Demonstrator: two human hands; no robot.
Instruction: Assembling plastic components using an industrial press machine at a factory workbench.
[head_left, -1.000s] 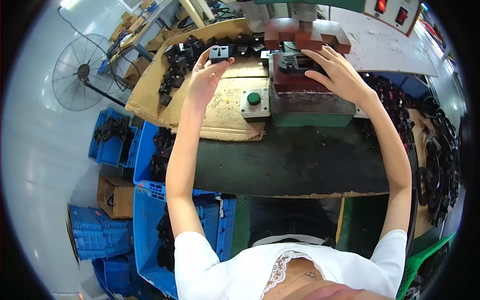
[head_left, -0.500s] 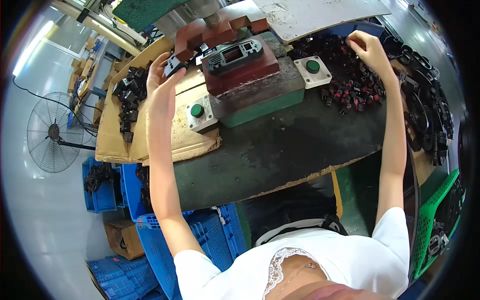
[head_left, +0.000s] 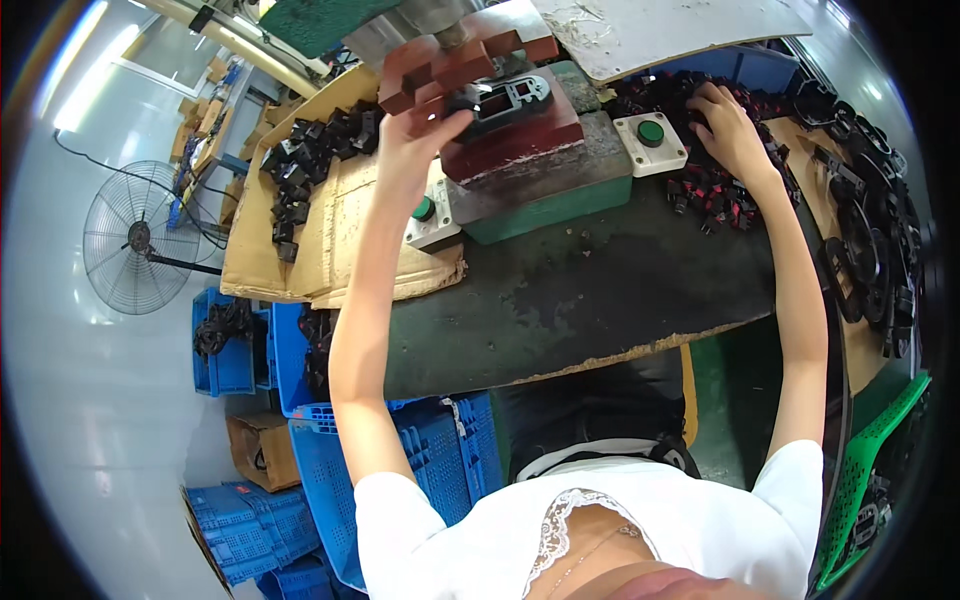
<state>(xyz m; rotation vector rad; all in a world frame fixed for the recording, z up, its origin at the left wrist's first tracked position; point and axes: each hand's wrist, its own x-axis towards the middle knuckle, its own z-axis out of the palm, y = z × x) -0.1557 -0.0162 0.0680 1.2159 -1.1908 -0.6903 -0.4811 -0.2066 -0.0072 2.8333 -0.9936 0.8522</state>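
Note:
My left hand (head_left: pixel 408 150) is at the left end of an oblong black-and-grey plastic panel (head_left: pixel 515 100), its thumb pointing at it. Between thumb and fingers is a small dark block, mostly hidden. The panel lies on a dark red block (head_left: pixel 515 148) on a green-sided base (head_left: pixel 550 205), under the press's stepped red upper die (head_left: pixel 470 65). My right hand (head_left: pixel 732 135) bends its fingers down into a pile of small black and red parts (head_left: pixel 715 195); what its fingertips hold is hidden.
Green push buttons on white boxes flank the base, one on the left (head_left: pixel 445 226) and one on the right (head_left: pixel 668 157). Black blocks (head_left: pixel 292 195) lie on cardboard (head_left: pixel 345 235) at left. Black panels (head_left: pixel 870 230) are heaped at far right. Blue crates (head_left: pixel 335 500) stand below the table.
My left hand has moved right, carrying the small black block from beside the press to the panel's left end. My right hand has lowered into the parts pile. The view has shifted slightly.

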